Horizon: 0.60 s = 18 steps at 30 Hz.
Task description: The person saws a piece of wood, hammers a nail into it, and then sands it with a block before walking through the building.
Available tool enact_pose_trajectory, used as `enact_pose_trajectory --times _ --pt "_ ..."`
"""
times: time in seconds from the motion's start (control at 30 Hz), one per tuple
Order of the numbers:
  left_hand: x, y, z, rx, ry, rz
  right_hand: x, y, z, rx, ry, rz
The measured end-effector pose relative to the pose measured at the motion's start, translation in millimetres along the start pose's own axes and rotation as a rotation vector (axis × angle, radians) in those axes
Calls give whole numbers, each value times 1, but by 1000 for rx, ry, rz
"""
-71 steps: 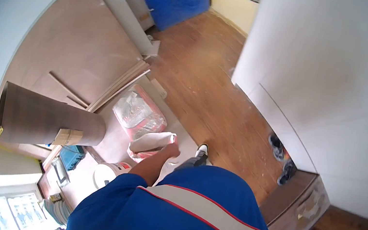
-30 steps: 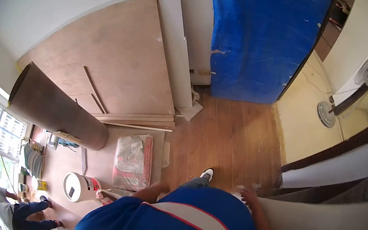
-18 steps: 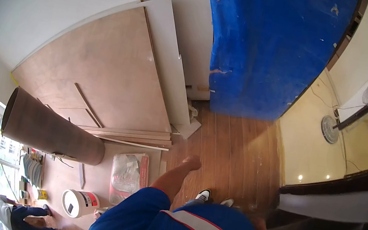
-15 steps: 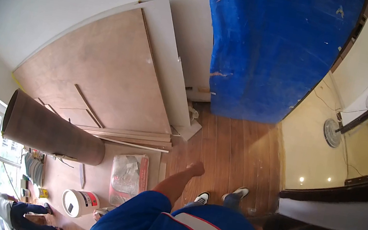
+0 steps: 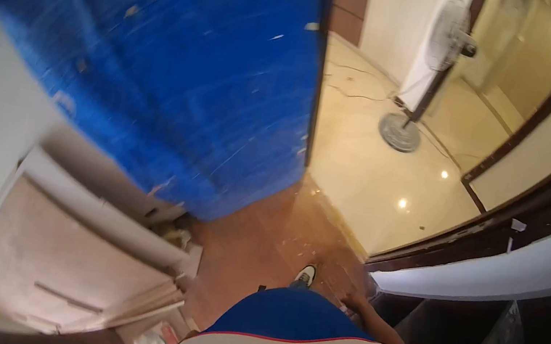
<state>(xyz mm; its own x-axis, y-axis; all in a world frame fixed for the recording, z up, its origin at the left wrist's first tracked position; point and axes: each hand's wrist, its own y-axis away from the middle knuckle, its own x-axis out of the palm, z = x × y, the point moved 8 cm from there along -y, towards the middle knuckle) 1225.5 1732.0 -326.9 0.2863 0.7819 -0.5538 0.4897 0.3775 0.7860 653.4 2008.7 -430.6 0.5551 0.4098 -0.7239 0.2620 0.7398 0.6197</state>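
My right hand (image 5: 356, 303) hangs at the right side of my blue shirt, above the floor near the doorway edge. It holds nothing that I can see, and its small, blurred fingers look loosely apart. My left hand is out of view; only a bit of skin shows at the left edge of the shirt. One shoe (image 5: 305, 275) stands on the brown wooden floor (image 5: 248, 241). Ahead is a large blue covered panel (image 5: 183, 67), with scuffs and torn spots on it.
Beyond the panel's right edge, a standing fan (image 5: 449, 37) is on a glossy cream floor (image 5: 351, 163). Wooden boards (image 5: 55, 251) lean at the lower left. A white curved edge (image 5: 486, 272) and dark surfaces lie at the right.
The view has turned right, so the blue panel and boards have shifted left. My left hand has left the view, and my right hand has come into it. The window, bucket and other person no longer show.
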Motion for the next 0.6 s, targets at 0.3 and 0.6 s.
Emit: enact_pose_trajectory --times 0.3,0.6 --pt "-203 -163 -72 -48 776 -432 -224 -57 -24 177 -266 -155" --pt "-252 -258 -207 385 -499 113 -135 -53 -92 320 -381 33"
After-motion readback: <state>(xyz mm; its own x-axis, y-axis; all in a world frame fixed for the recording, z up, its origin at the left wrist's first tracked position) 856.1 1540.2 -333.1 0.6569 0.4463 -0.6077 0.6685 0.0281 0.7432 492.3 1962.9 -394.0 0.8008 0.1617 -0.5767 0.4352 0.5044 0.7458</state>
